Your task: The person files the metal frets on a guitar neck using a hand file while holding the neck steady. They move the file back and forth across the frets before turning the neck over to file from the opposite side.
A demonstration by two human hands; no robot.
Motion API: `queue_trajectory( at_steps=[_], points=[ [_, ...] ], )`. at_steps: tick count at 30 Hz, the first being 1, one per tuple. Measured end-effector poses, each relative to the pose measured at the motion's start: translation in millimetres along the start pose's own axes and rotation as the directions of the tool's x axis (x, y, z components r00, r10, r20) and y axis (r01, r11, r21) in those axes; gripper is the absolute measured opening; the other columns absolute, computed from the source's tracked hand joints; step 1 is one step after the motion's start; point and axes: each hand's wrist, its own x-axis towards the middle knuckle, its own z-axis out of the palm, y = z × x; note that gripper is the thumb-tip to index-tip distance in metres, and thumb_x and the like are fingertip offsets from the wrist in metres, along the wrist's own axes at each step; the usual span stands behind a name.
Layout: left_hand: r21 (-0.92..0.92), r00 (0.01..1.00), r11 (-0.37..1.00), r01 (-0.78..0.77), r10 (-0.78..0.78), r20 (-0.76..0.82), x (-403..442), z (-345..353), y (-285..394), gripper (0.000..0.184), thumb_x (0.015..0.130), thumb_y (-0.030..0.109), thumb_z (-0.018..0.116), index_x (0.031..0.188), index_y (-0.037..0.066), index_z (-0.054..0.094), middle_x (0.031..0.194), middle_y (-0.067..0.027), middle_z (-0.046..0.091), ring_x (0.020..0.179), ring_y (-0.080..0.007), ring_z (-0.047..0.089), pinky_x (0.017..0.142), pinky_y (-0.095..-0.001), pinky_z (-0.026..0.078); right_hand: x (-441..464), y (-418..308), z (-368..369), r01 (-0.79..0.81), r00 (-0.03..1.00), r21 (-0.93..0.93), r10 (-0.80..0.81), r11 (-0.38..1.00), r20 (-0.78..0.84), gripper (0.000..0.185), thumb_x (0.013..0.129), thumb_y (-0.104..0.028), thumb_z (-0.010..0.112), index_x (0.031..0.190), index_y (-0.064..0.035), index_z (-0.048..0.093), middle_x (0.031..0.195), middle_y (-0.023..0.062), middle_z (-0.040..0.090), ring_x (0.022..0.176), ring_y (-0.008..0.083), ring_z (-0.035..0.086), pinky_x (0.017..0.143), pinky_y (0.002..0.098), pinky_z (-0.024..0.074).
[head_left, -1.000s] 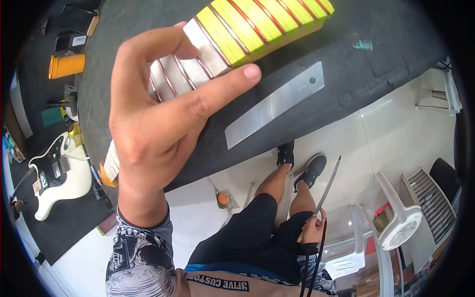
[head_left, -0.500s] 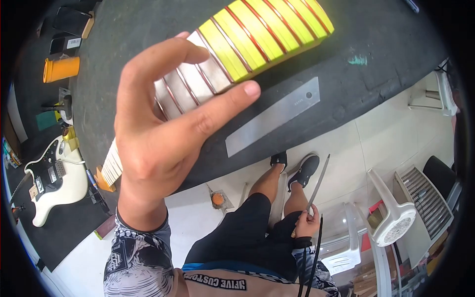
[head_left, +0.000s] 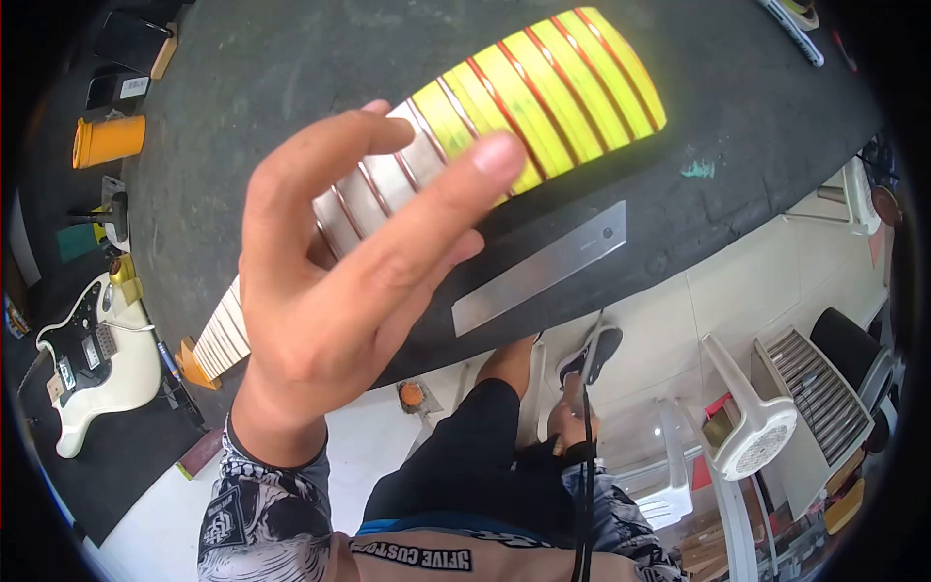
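Observation:
A guitar neck (head_left: 567, 92) lies fret side up over the dark work surface, with yellow covering between the frets at its wide end and white covering further down. My left hand (head_left: 330, 252) wraps around the white-covered stretch. One finger bends over the far edge, the thumb reaches across the near side, and another fingertip shows below. Low by my leg, my right hand (head_left: 572, 422) is closed around a long thin metal file (head_left: 588, 354), blurred and pointing up. Its handle is hidden.
A steel ruler-like plate (head_left: 543, 269) lies near the edge of the work surface (head_left: 756, 204). The neck's narrow end is by a wooden block (head_left: 199, 364). At left are a white electric guitar body (head_left: 136, 364) and an orange cup (head_left: 109, 142). White stools (head_left: 756, 441) stand on the floor.
The neck has shifted slightly right and rolled, and my left thumb has risen over its near side. My right hand and the file have moved left, the file turning more upright.

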Motion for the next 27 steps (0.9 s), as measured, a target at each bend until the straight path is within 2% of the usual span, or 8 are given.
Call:
queue_trajectory(
  at_steps=[1,3,6,9,15,19,25,27],
  points=[
    [0.022,1.0,1.0,-0.003,0.004,-0.012,0,0,0,0.063,0.075,0.009,0.084,0.133,0.002,0.061,0.124,-0.0183,0.054,0.112,-0.031,0.063,0.095,-0.0398,0.054,2,6,6,-0.052,0.998,-0.047,0.053,0.998,0.031,0.033,0.084,-0.023,0.069,0.102,0.0053,0.072,0.067,0.0109,0.068,0.061,0.022,0.068,0.06,0.0374,0.0541],
    [0.079,1.0,0.997,0.013,-0.014,0.01,2,-4,1,0.077,0.076,0.013,0.085,0.142,-0.003,0.048,0.127,-0.0209,0.055,0.113,-0.0312,0.063,0.094,-0.0391,0.055,-9,22,34,-0.537,0.831,0.019,0.524,0.844,0.184,0.036,0.082,-0.025,0.07,0.1,0.0058,0.072,0.069,0.0133,0.07,0.066,0.024,0.07,0.064,0.0393,0.0551],
    [0.062,0.996,0.995,0.081,-0.079,-0.041,0,1,-1,0.098,0.078,0.02,0.087,0.153,-0.006,0.03,0.13,-0.0242,0.056,0.113,-0.0309,0.065,0.092,-0.0377,0.056,-22,43,66,-0.297,0.952,-0.452,0.295,0.841,-0.075,0.039,0.09,-0.031,0.058,0.09,0.0063,0.07,0.075,0.0249,0.069,0.078,0.0433,0.07,0.072,0.0511,0.0541],
    [-0.002,0.977,0.98,0.2,-0.2,-0.068,-3,2,0,0.11,0.076,0.025,0.088,0.157,-0.002,0.019,0.133,-0.0247,0.056,0.111,-0.0287,0.067,0.093,-0.0353,0.056,-42,75,87,-0.322,0.946,-0.414,0.308,0.852,-0.102,0.043,0.094,-0.034,0.053,0.092,0.0064,0.068,0.083,0.0292,0.068,0.085,0.0493,0.067,0.077,0.0554,0.052],
    [-0.018,0.965,0.965,0.261,-0.261,-0.03,-4,-2,3,0.113,0.076,0.027,0.089,0.158,0.001,0.017,0.131,-0.0237,0.061,0.111,-0.0261,0.067,0.096,-0.0336,0.054,-46,109,74,-0.362,0.837,-0.526,0.517,0.769,0.18,0.047,0.097,-0.035,0.046,0.096,0.0082,0.065,0.092,0.0325,0.068,0.096,0.0524,0.064,0.086,0.0558,0.0498],
    [-0.032,0.978,0.978,0.205,-0.204,0.034,-3,-4,1,0.109,0.077,0.022,0.088,0.156,-0.004,0.019,0.128,-0.0245,0.063,0.114,-0.0281,0.066,0.098,-0.0349,0.051,-32,94,64,-0.147,0.902,-0.556,0.342,0.818,0.264,0.049,0.098,-0.036,0.045,0.093,0.0081,0.066,0.092,0.0328,0.068,0.094,0.0515,0.064,0.085,0.0563,0.0496],
    [-0.125,0.984,0.977,0.172,-0.166,0.06,4,-11,3,0.096,0.072,0.013,0.089,0.148,-0.009,0.034,0.126,-0.0269,0.063,0.111,-0.0346,0.066,0.093,-0.0396,0.052,49,24,58,-0.152,0.962,-0.461,0.238,0.874,0.133,0.042,0.095,-0.032,0.05,0.1,0.0061,0.067,0.099,0.0317,0.068,0.099,0.0498,0.064,0.088,0.054,0.0501],
    [-0.182,0.987,0.97,0.164,-0.161,0.028,3,-9,1,0.091,0.069,0.011,0.09,0.143,-0.007,0.041,0.124,-0.0261,0.064,0.104,-0.0361,0.066,0.089,-0.0404,0.053,98,9,47,0.258,0.911,-0.657,0.048,0.709,0.409,0.039,0.093,-0.031,0.054,0.105,0.0041,0.068,0.105,0.0294,0.069,0.102,0.0479,0.064,0.091,0.0525,0.0499]
  ],
)
